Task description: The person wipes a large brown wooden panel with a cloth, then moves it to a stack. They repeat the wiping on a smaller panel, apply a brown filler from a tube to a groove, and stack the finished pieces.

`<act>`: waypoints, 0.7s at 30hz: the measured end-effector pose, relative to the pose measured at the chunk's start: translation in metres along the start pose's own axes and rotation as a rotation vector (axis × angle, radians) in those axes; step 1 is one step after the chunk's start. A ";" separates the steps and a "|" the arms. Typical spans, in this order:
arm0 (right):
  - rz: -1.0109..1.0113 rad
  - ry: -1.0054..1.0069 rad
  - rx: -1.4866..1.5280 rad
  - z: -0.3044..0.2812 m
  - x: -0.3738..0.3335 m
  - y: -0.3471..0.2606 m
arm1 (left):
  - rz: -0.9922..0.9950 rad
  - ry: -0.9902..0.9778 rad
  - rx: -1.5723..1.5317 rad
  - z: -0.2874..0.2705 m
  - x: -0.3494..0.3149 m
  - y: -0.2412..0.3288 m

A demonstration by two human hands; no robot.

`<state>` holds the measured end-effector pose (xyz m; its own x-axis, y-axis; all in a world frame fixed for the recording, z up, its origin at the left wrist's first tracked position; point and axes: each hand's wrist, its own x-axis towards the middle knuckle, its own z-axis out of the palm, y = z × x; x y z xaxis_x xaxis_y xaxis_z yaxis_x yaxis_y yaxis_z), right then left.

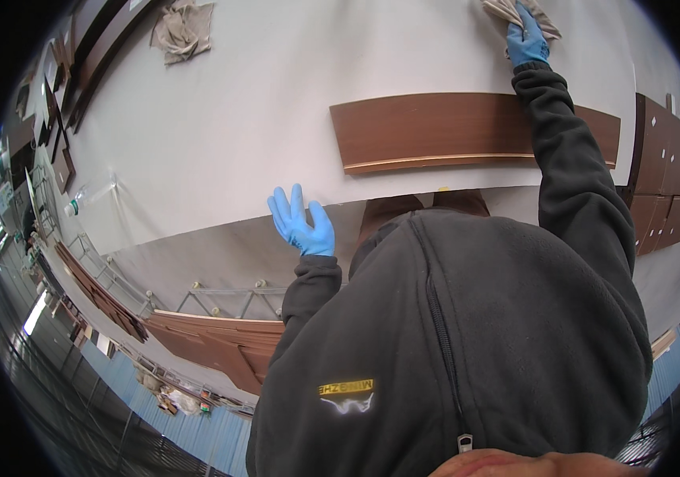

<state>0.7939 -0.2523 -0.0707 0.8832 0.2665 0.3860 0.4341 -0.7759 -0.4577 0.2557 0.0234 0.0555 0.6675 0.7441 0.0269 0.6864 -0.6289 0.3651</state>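
My right hand (528, 41), in a blue glove, reaches across to the far side of the white table (260, 135) and is closed on a beige cloth (545, 22). Below that arm lies a long brown wood panel (435, 127) with a lighter strip along its near edge; my sleeve covers part of it. My left hand (302, 222), also gloved in blue, is held near the table's front edge with its fingers spread and nothing in it. A second crumpled beige cloth (182, 32) rests on the table at the far left.
Stacked brown panels (666, 171) stand beyond the table's right end. Dark brown boards (101, 60) lie at the far left. A clear plastic bottle (89, 197) is near the left edge. More brown panels (213, 346) sit on a metal rack behind my left arm.
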 end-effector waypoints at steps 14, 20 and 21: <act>-0.465 0.077 -0.034 -0.053 -0.023 -0.212 | -0.118 0.196 -0.419 -0.040 0.081 0.023; 0.500 -0.983 1.528 -0.089 -0.138 -0.432 | 0.188 0.221 -0.627 -0.048 0.092 0.068; 0.292 -1.048 1.640 -0.099 -0.152 -0.456 | 0.090 0.207 -0.656 -0.053 0.092 0.058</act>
<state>0.4438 0.0041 0.1588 0.4184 0.9039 -0.0891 -0.5445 0.1711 -0.8211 0.3419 0.0672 0.1282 0.6001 0.7641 0.2367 0.2708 -0.4725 0.8387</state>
